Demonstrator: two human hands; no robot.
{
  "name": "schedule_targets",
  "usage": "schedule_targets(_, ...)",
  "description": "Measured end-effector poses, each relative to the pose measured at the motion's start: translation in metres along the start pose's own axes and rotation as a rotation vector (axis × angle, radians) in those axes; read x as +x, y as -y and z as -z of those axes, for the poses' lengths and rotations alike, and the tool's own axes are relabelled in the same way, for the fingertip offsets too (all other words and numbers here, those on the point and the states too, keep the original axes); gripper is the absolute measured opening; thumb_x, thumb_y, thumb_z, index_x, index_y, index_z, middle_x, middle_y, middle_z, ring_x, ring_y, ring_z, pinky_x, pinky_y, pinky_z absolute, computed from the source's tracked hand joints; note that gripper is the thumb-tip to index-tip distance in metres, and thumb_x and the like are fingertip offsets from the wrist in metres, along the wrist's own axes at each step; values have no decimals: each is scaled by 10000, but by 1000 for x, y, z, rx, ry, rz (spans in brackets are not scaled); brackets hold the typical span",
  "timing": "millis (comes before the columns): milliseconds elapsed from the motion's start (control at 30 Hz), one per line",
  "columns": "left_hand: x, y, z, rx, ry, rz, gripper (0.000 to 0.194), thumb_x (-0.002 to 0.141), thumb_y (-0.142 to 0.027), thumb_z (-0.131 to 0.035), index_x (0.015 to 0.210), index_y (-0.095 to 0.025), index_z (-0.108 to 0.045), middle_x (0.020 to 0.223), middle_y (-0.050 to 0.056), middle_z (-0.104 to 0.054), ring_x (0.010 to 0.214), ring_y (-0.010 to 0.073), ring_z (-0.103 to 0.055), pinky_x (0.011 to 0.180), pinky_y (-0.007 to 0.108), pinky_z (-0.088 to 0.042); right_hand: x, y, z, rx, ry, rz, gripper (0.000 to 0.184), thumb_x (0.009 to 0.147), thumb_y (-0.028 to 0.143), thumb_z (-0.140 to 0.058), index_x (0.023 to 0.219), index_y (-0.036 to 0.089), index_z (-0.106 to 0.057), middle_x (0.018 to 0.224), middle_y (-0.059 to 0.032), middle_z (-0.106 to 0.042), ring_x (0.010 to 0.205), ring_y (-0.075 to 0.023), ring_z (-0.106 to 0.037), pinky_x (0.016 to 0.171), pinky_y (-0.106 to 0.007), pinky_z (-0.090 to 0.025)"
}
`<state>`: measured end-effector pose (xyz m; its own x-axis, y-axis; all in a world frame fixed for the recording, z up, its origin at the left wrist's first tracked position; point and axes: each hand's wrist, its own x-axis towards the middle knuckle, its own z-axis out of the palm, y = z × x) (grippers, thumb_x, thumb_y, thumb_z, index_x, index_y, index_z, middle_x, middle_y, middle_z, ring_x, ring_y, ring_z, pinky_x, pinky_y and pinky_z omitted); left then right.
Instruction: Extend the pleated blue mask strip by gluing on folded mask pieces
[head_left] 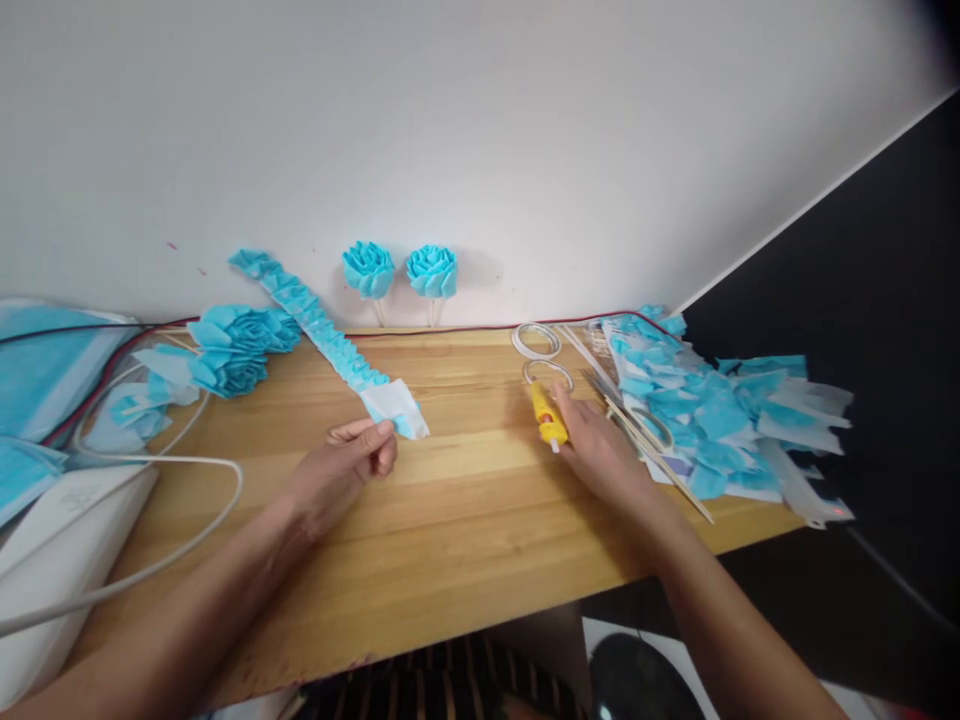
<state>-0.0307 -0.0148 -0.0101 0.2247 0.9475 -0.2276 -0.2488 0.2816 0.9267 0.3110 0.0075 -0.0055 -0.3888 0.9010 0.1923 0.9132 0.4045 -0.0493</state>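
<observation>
My left hand [358, 447] pinches the lower end of a long pleated strip [330, 340] of light blue non-woven fabric between thumb and fingertips. The strip slants up and left toward the wall, and a flat white and blue piece [395, 405] forms its near end. On the right, my right hand [600, 445] is closed around a small yellow glue gun [547, 412], its pale tip facing down toward me. Part of the glue gun is hidden behind my fingers.
Two blue fabric flowers [432, 270] on sticks lean against the wall. More flowers [236, 350] lie at left near a white cable [232, 500]. Rolls of tape [535, 341], wooden sticks [675, 480], scissors [651, 425] and a heap of blue fabric pieces [690, 400] occupy the right side.
</observation>
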Motion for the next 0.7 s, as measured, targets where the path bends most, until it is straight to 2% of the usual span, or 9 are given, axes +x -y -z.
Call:
schedule_targets(67, 0, -1, -1, 18, 1, -3, 457, 768, -534, -711, 525, -173, -573, 544, -6, -501, 563, 121, -395, 575, 273, -303, 1, -14, 7, -24, 57, 9, 654, 883, 235, -509, 1490, 87, -315, 1133, -212, -669, 1076, -380, -629, 885, -555, -518)
schedule_targets(133, -1, -2, -2, 44, 5, -5, 453, 769, -531, -710, 527, -174, -572, 545, -10, -499, 561, 120, -395, 574, 273, -299, 4, -10, 23, 18, 58, 29, 616, 886, 242, -512, 1469, 107, -366, 1248, -215, -630, 1182, -376, -585, 968, -560, -483)
schedule_targets(233, -2, -3, -4, 86, 0, 2, 443, 749, -538, -724, 536, -176, -583, 547, -13, -506, 563, 120, -397, 576, 271, -299, 14, 28, 48, 240, 38, 51, 596, 929, 263, -486, 1501, 189, -335, 1414, -160, -545, 1332, -324, -495, 1077, -533, -418)
schedule_targets(300, -3, -3, -4, 126, -10, -3, 446, 740, -548, -725, 535, -177, -587, 544, -15, -504, 561, 120, -394, 576, 270, -295, 26, 62, 52, 485, 102, 130, 645, 943, 312, -509, 1537, 260, -262, 1427, -114, -548, 1333, -276, -504, 1081, -493, -428)
schedule_targets(400, -4, -3, -3, 186, -24, -15, 454, 753, -556, -702, 524, -183, -581, 537, -16, -491, 558, 125, -391, 575, 276, -286, 47, 104, 40, 763, 143, 199, 730, 903, 309, -599, 1542, 286, -247, 1386, -107, -575, 1270, -242, -552, 1060, -469, -443)
schedule_targets(467, -4, -3, -3, 221, -33, -23, 461, 774, -556, -677, 517, -188, -570, 530, -16, -477, 560, 130, -390, 578, 281, -280, 59, 119, 28, 862, 129, 220, 772, 866, 286, -652, 1536, 276, -268, 1336, -104, -600, 1209, -227, -580, 1041, -452, -453)
schedule_targets(567, -3, -2, -2, 254, -45, -39, 474, 794, -554, -654, 506, -191, -551, 526, -16, -464, 570, 136, -394, 582, 282, -279, 71, 129, 17, 937, 118, 225, 765, 830, 248, -676, 1511, 258, -328, 1205, -77, -645, 1086, -199, -613, 994, -415, -477)
schedule_targets(700, -1, 0, -2, 255, -69, -44, 480, 789, -559, -655, 499, -194, -540, 512, -23, -461, 547, 129, -380, 566, 276, -273, 78, 135, 15, 973, 91, 184, 651, 816, 168, -603, 1439, 248, -436, 1067, -44, -665, 952, -174, -620, 908, -370, -500)
